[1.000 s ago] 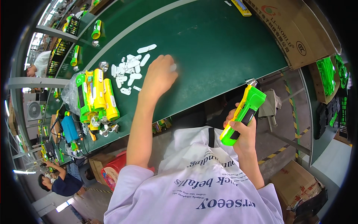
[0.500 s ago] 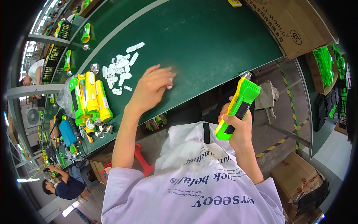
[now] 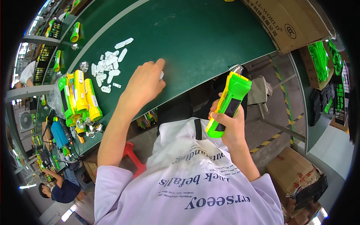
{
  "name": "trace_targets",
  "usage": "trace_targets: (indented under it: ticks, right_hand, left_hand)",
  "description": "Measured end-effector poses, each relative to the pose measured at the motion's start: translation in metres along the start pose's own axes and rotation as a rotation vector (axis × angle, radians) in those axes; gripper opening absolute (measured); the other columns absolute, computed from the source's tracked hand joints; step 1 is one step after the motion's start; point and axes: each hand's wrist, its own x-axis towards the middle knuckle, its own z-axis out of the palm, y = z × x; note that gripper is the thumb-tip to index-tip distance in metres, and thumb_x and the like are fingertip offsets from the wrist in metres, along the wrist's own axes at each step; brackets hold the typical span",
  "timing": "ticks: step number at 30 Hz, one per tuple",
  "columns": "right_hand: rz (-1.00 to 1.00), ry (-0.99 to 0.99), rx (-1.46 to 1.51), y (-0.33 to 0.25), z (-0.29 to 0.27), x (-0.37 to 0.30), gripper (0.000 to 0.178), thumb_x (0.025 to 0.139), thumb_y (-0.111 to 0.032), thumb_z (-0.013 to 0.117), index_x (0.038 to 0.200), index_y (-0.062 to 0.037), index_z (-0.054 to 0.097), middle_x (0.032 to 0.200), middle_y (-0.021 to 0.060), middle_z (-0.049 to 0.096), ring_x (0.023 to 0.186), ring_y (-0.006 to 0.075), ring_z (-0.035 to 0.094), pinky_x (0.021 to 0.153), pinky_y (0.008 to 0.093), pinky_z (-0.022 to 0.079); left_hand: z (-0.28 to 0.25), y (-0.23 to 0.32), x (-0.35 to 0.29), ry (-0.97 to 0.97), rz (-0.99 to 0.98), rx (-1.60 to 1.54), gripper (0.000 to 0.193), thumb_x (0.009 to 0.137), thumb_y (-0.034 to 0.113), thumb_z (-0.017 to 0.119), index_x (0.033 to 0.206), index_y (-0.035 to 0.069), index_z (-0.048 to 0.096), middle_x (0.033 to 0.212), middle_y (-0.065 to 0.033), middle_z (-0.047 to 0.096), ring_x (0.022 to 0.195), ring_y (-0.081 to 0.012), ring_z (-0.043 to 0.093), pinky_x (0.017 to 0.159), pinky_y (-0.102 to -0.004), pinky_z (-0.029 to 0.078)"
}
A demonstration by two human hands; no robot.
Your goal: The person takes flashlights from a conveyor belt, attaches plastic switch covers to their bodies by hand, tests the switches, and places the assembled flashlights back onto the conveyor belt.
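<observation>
My right hand [image 3: 234, 123] is wrapped round a green and yellow flashlight [image 3: 233, 92], held tilted off the table's near edge. Its wide end points up and away, with a shiny reflector [image 3: 236, 69] showing there. Over the green table my left hand [image 3: 144, 82] is closed, fingers curled under. A small white plastic piece [image 3: 161, 75] peeks out beside its fingers; most of it is hidden. Left of that hand lies a loose pile of white plastic pieces [image 3: 109, 64]. Farther left, several yellow and green flashlight bodies [image 3: 80, 92] are heaped together.
The green table [image 3: 187, 41] stretches ahead. A cardboard box [image 3: 290, 24] stands at its far right. Loose reflectors [image 3: 90, 131] and a blue device [image 3: 60, 134] with cables sit at the left. A red stool [image 3: 132, 159] is below; another person [image 3: 63, 189] works at lower left.
The whole view has shifted, so things appear farther left. My left hand's fingers have curled in more over the white piece. The right hand keeps its hold on the flashlight.
</observation>
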Motion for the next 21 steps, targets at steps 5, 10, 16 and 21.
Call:
trace_targets:
  ticks: [5,10,16,21]
  right_hand:
    - [-0.013,0.04,-0.051,-0.002,0.001,0.0,0.06,0.065,0.007,0.064,0.122,0.0041,0.045,0.087,0.011,0.061,0.073,0.0194,0.062,0.068,0.0328,0.051]
    - [0.003,0.003,-0.045,-0.002,0.0,0.001,0.061,0.065,0.006,0.065,0.122,0.0032,0.045,0.086,0.0106,0.061,0.073,0.0197,0.062,0.068,0.0332,0.051]
    - [0.032,-0.029,-0.016,0.0,0.001,0.002,0.062,0.065,0.009,0.064,0.124,0.0021,0.045,0.088,0.0105,0.061,0.076,0.0202,0.062,0.07,0.034,0.052]
    - [0.05,-0.057,-0.015,0.001,0.002,0.001,0.062,0.066,0.01,0.065,0.124,0.0022,0.045,0.089,0.0102,0.061,0.078,0.0204,0.062,0.07,0.0344,0.052]
  left_hand:
    - [0.004,0.013,-0.002,0.017,0.079,0.159,0.029,0.072,-0.006,0.063,0.099,-0.001,0.054,0.085,-0.0197,0.057,0.082,-0.0386,0.061,0.074,-0.0463,0.05]
    - [0.004,0.011,-0.003,0.003,0.102,0.196,0.029,0.071,-0.008,0.062,0.097,0.0,0.053,0.089,-0.0191,0.056,0.087,-0.0371,0.06,0.077,-0.0441,0.05]
    - [0.01,0.004,-0.008,0.089,0.174,0.119,0.029,0.071,-0.01,0.06,0.097,0.003,0.052,0.087,-0.0153,0.054,0.085,-0.034,0.058,0.075,-0.0445,0.048]
    - [0.01,0.002,-0.012,0.16,0.143,0.099,0.029,0.071,-0.009,0.061,0.096,0.003,0.052,0.086,-0.0145,0.055,0.085,-0.0317,0.059,0.075,-0.0421,0.049]
